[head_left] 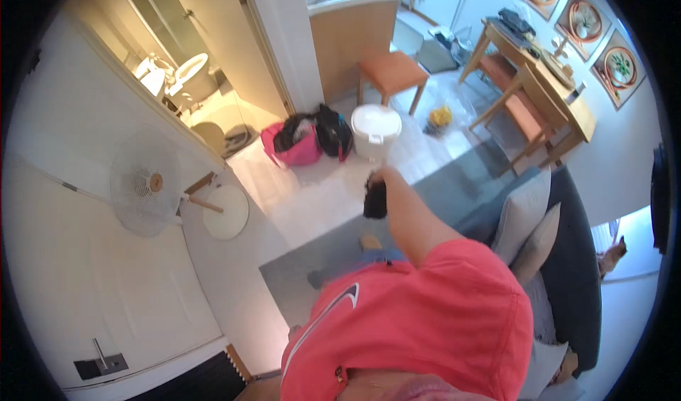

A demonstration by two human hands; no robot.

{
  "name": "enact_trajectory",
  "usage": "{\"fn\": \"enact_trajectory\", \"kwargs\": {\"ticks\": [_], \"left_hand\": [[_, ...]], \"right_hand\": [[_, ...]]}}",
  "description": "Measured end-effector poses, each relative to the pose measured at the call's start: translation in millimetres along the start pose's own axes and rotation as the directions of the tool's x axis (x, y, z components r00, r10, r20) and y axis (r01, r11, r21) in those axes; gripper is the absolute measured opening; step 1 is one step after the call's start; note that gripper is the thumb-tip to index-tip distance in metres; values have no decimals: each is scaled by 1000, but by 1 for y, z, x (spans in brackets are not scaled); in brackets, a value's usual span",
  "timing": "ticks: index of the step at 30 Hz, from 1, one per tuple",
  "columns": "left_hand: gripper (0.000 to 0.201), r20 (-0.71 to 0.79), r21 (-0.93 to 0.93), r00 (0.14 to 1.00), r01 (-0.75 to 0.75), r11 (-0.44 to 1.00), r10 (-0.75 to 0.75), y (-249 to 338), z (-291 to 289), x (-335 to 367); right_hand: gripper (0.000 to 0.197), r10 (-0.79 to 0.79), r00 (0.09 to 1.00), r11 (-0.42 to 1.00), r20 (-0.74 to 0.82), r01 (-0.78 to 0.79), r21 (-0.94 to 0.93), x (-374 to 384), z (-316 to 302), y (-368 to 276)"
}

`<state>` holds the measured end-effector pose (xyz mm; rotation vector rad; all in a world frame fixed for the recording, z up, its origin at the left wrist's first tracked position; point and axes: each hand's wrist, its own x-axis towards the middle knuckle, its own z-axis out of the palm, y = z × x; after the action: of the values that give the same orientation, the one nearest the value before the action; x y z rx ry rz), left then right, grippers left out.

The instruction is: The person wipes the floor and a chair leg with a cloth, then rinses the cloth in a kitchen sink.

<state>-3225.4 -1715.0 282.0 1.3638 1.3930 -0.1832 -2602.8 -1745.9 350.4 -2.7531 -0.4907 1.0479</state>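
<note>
Your right hand (pixel 379 176) is near the middle of the frame, at the end of your bare arm. It holds a small, dark black, soft-looking thing (pixel 375 201). Your fingers look closed around its top end, but they are blurry, so I cannot tell how tight they squeeze. Your left hand does not show, so I cannot tell what it does.

You seem to hold the black thing by one end so the rest can hang loose. Its long side runs up and down the frame. The held end points to the top, and the free end points down toward your coral-red shirt (pixel 418 316). Below it in the picture is the flat grey rug (pixel 298 259).

Just above your hand in the frame stands a round white plastic bucket (pixel 374 148) with its lid on. It sits upright, maybe so nothing tips out. To its left, a bright pink bag (pixel 301 153) and a shiny black bag (pixel 335 135) sit close together, perhaps to prop each other up. An orange-topped wooden stool (pixel 392 73) stands behind the bucket, in the upper middle.
</note>
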Motion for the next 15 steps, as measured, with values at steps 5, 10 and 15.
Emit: {"fn": "enact_trajectory", "kwargs": {"ticks": [5,10,15], "left_hand": [[38,-30,-13,999,-23,1000,23,42,20,23],[37,-25,16,999,-34,999,35,74,31,47],[37,-73,31,997,20,999,-18,73,6,55]], "right_hand": [[38,-102,985,983,139,121,-138,-6,45,63],[36,122,992,990,-41,-119,79,-12,85,191],[54,362,923,922,133,-375,94,-30,78,194]]}}
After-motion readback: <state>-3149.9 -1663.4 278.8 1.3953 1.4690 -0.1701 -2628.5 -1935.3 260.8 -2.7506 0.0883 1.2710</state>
